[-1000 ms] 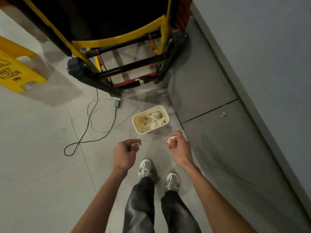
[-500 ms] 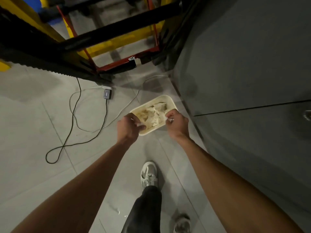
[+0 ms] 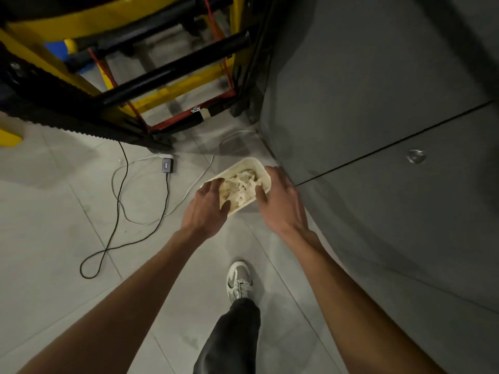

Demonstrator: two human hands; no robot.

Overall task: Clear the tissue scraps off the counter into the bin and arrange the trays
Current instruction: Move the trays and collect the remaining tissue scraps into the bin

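Your fists have opened: left hand (image 3: 207, 210) and right hand (image 3: 281, 202) now spread loose-fingered over the bin (image 3: 244, 163) at centre frame (tissue scraps (image 3: 240, 184) inside); grey cabinet (image 3: 378, 125) crowds its right, loose cable (image 3: 118, 184) lies left.

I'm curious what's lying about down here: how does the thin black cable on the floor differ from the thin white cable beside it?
The thin black cable stands out against the pale tiled floor; the thin white cable nearly blends in. The black cable forms a closed loop nearer the person; the white cable curves past the cream plastic bin toward the grey cabinet. Both lie slack on the floor and pass by the small dark adapter.
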